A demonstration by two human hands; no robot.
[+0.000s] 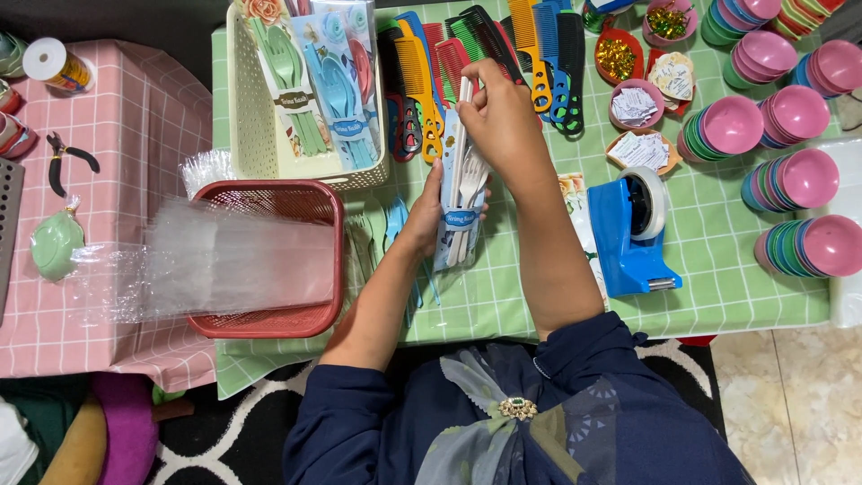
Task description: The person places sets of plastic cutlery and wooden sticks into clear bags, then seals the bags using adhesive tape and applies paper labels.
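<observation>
My left hand (423, 218) grips the lower part of a clear plastic packet (461, 199) with a blue label, holding white plastic cutlery inside. My right hand (499, 112) pinches the packet's top end, above the row of coloured combs (489, 54). The packet stands nearly upright over the green checked tablecloth (718, 242). Loose green and blue cutlery (382, 235) lies on the cloth just left of my left hand.
A red basket (269, 193) holds a stack of clear bags (215, 260). A cream basket (242, 117) holds packed cutlery sets. A blue tape dispenser (631, 233) stands to the right. Stacked pink bowls (790, 171) fill the far right. Pliers (61, 160) lie on the pink cloth.
</observation>
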